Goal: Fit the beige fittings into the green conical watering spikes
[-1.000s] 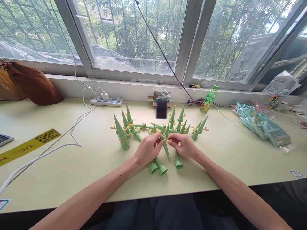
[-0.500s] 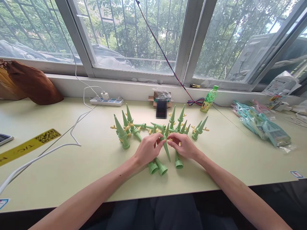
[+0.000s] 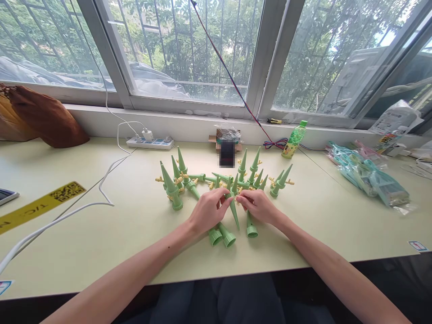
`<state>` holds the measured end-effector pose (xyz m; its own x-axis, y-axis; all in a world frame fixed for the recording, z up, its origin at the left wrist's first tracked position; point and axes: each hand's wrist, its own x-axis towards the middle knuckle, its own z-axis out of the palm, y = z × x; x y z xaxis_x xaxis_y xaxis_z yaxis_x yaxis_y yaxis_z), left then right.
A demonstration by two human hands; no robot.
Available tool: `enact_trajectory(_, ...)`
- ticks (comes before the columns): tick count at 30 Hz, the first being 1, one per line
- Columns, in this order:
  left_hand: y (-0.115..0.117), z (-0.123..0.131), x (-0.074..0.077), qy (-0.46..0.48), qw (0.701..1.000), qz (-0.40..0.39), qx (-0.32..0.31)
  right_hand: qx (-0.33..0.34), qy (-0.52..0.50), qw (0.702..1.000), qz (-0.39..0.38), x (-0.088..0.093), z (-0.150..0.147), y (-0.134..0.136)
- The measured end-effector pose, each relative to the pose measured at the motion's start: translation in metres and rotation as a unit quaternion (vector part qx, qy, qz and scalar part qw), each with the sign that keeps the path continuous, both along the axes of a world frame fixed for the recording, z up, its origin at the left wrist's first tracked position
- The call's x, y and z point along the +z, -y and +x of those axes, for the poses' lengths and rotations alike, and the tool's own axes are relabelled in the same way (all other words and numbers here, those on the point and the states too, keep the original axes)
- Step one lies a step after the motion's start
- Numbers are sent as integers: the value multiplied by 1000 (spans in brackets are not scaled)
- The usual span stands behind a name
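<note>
Between the thumb and fingers of my left hand is a green plastic watering spike, its pointed end tilted down toward me. My right hand is closed in a pinch at the spike's right side, on a small yellow valve that the fingertips mostly hide. Below my hands, several green spikes lie with their open round sockets facing me, one such spike under my right hand. More spikes with yellow valves stand on their sockets to the left and right.
On the pale table, a power strip with white cables sits at the back left. A green-capped bottle and a small opened box are near the window. Bagged packages lie at right, a brown pouch at left.
The fingers of my right hand have drawn together into a tighter pinch beside the spike. The spike's tip has shifted very slightly toward me; my left hand keeps its place.
</note>
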<state>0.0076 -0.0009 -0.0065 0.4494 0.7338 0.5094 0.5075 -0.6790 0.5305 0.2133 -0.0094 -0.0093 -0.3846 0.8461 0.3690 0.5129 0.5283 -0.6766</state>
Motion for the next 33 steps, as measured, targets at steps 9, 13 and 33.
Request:
enact_trajectory(9, 0, 0, 0, -1, 1000, 3, -1, 8, 2, 1000, 9, 4, 0, 2)
enact_trajectory(13, 0, 0, -2, -3, 1000, 3, 2, 9, 8, 1000, 15, 2, 0, 1)
enact_trajectory(33, 0, 0, -2, -7, 1000, -16, 0, 16, 26, 999, 13, -3, 1, -3)
